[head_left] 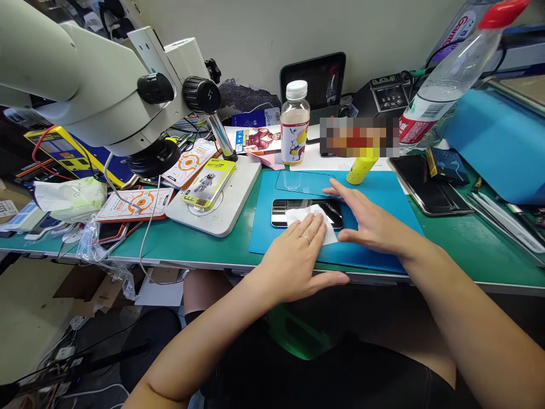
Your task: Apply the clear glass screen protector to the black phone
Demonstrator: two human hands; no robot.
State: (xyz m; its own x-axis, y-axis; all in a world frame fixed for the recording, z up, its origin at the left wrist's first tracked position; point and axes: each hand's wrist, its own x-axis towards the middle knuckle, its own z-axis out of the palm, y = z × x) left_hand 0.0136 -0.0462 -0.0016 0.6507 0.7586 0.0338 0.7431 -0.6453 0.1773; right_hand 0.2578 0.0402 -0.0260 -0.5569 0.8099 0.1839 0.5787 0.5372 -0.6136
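A smartphone (279,212) with a glossy, reflective screen lies face up on a blue mat (266,236). My left hand (293,255) rests flat over a white wipe (330,232), pressing it onto the phone's screen, with fingers stretched out and the thumb apart. A ring is on one finger. Beside the phone's right end, my right hand (368,218) hovers with its fingers and thumb spread, holding nothing; whether it touches the phone I cannot tell. Just behind the phone lies a clear screen protector (298,182) with a dark outline.
A microscope (106,102) overhangs the left side, a yellow battery pack (208,184) on its base. Behind the mat stand a juice bottle (295,125) and a yellow cylinder (361,167). To the right are another phone (430,190), a small dark box (447,165) and a tilted soda bottle (451,85).
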